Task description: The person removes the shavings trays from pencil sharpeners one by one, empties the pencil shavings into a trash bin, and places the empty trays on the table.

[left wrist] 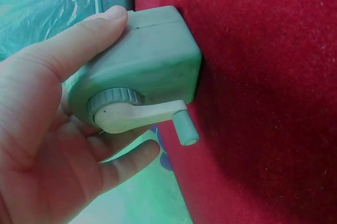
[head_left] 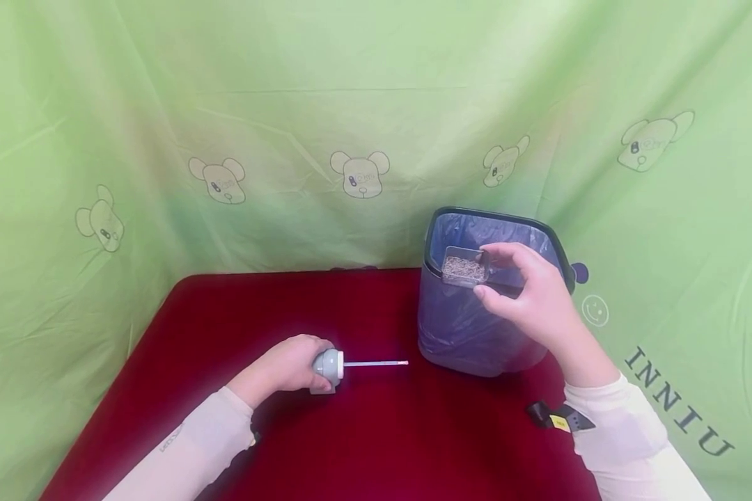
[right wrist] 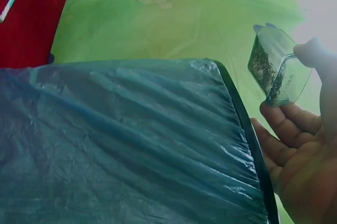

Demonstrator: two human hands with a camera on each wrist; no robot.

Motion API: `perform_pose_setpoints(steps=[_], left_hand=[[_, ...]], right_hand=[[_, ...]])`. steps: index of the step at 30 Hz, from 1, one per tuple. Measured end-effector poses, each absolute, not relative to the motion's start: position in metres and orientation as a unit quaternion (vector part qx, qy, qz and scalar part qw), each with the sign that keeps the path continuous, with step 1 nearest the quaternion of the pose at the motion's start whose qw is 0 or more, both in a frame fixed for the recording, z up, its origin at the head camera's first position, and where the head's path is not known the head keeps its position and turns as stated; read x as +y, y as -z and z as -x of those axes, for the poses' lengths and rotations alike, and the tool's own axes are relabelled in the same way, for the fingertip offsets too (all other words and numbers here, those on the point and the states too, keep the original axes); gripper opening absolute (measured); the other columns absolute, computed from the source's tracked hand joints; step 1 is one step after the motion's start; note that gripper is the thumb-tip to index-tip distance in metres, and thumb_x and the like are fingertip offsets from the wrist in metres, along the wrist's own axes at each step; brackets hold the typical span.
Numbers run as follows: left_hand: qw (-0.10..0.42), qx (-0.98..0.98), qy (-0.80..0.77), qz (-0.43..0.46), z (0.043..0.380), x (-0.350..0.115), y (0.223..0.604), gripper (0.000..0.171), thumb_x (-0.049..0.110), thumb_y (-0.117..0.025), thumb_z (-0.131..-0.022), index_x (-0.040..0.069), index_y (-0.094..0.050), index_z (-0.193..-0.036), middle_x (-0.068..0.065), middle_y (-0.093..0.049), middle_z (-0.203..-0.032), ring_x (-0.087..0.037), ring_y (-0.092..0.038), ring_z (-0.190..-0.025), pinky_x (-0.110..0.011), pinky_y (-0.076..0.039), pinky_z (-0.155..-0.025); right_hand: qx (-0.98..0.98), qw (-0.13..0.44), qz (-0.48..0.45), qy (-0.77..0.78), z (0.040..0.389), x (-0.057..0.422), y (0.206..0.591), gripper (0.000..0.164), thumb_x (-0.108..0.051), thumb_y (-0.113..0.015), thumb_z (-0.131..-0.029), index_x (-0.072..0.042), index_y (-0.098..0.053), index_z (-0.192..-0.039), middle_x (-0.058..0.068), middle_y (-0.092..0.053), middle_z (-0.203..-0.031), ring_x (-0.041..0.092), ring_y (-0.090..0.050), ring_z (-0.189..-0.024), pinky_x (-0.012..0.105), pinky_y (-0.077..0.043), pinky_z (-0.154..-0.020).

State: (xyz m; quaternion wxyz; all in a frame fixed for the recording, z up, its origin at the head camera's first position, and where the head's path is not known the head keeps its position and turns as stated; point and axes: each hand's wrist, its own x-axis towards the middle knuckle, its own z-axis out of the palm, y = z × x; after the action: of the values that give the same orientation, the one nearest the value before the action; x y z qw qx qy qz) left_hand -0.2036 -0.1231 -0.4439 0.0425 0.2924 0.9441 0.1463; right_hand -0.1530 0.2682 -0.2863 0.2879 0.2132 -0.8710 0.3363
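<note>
My left hand (head_left: 294,363) grips a grey crank pencil sharpener (left wrist: 152,50) by its body, the thumb lying on one side. The sharpener's crank handle (left wrist: 187,128) faces the wrist camera. A pencil (head_left: 376,363) sticks out of the sharpener's front, pointing right. Between thumb and fingers, my right hand (head_left: 533,296) pinches a small clear shavings tray (right wrist: 281,68). Dark pencil shavings (head_left: 464,269) lie in it. In the head view the tray overlaps the near rim of a trash bin (head_left: 507,216).
A bluish plastic bag (right wrist: 121,145) lines the bin, which stands at the right of the red-covered table (head_left: 276,306). A green curtain (head_left: 288,104) with printed bear heads hangs behind and at both sides.
</note>
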Motion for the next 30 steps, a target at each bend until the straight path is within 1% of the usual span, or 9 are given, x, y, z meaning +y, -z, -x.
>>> perform_pose_setpoints(steps=[7,11,14,16,22,27,30], left_hand=[[0.040,0.944,-0.149,-0.291,0.203,-0.123,0.444,0.060,0.037,-0.093,-0.072,0.011,-0.069,-0.121,0.006,-0.068,-0.096,-0.012,-0.060,-0.086,-0.034,-0.054,-0.080],[0.037,0.944,-0.146,-0.292,0.203,-0.123,0.444,0.061,0.038,-0.093,-0.071,0.012,-0.069,-0.121,0.006,-0.068,-0.096,-0.012,-0.060,-0.086,-0.034,-0.054,-0.080],[0.036,0.944,-0.146,-0.293,0.204,-0.123,0.445,0.060,0.038,-0.093,-0.071,0.012,-0.070,-0.121,0.006,-0.068,-0.095,-0.012,-0.060,-0.086,-0.034,-0.054,-0.080],[0.035,0.944,-0.146,-0.295,0.205,-0.123,0.445,0.060,0.039,-0.093,-0.071,0.013,-0.070,-0.120,0.007,-0.067,-0.095,-0.012,-0.060,-0.086,-0.034,-0.054,-0.080],[0.037,0.945,-0.141,-0.293,0.206,-0.123,0.445,0.062,0.039,-0.092,-0.071,0.013,-0.069,-0.122,0.007,-0.067,-0.096,-0.012,-0.060,-0.086,-0.034,-0.054,-0.082],[0.043,0.947,-0.139,-0.287,0.206,-0.124,0.446,0.064,0.040,-0.092,-0.072,0.013,-0.069,-0.124,0.004,-0.068,-0.098,-0.014,-0.060,-0.088,-0.036,-0.054,-0.083],[0.041,0.946,-0.140,-0.288,0.206,-0.124,0.447,0.063,0.040,-0.092,-0.072,0.013,-0.069,-0.124,0.004,-0.068,-0.099,-0.014,-0.060,-0.089,-0.036,-0.054,-0.084]], right_hand=[[-0.882,0.280,-0.195,-0.325,0.159,0.272,0.282,0.053,-0.010,-0.082,-0.079,-0.008,-0.065,-0.129,0.008,-0.069,-0.119,0.021,-0.060,-0.111,0.017,-0.039,-0.093],[-0.887,0.275,-0.187,-0.320,0.162,0.274,0.278,0.052,-0.012,-0.082,-0.080,-0.010,-0.065,-0.130,0.007,-0.070,-0.119,0.019,-0.060,-0.108,0.021,-0.039,-0.092],[-0.889,0.272,-0.183,-0.319,0.164,0.275,0.277,0.052,-0.014,-0.081,-0.081,-0.011,-0.065,-0.130,0.006,-0.070,-0.118,0.017,-0.059,-0.105,0.021,-0.039,-0.091],[-0.891,0.270,-0.181,-0.317,0.165,0.276,0.276,0.052,-0.015,-0.081,-0.081,-0.011,-0.065,-0.130,0.006,-0.070,-0.118,0.017,-0.059,-0.106,0.021,-0.039,-0.091],[-0.894,0.261,-0.171,-0.320,0.165,0.279,0.274,0.052,-0.015,-0.081,-0.082,-0.009,-0.064,-0.131,0.008,-0.069,-0.120,0.022,-0.059,-0.111,0.022,-0.039,-0.091],[-0.894,0.272,-0.173,-0.312,0.167,0.279,0.273,0.053,-0.013,-0.082,-0.080,-0.007,-0.064,-0.129,0.009,-0.068,-0.119,0.024,-0.059,-0.109,0.021,-0.038,-0.090],[-0.894,0.277,-0.177,-0.305,0.169,0.280,0.273,0.053,-0.013,-0.083,-0.079,-0.006,-0.065,-0.129,0.010,-0.068,-0.118,0.026,-0.060,-0.110,0.022,-0.038,-0.091]])
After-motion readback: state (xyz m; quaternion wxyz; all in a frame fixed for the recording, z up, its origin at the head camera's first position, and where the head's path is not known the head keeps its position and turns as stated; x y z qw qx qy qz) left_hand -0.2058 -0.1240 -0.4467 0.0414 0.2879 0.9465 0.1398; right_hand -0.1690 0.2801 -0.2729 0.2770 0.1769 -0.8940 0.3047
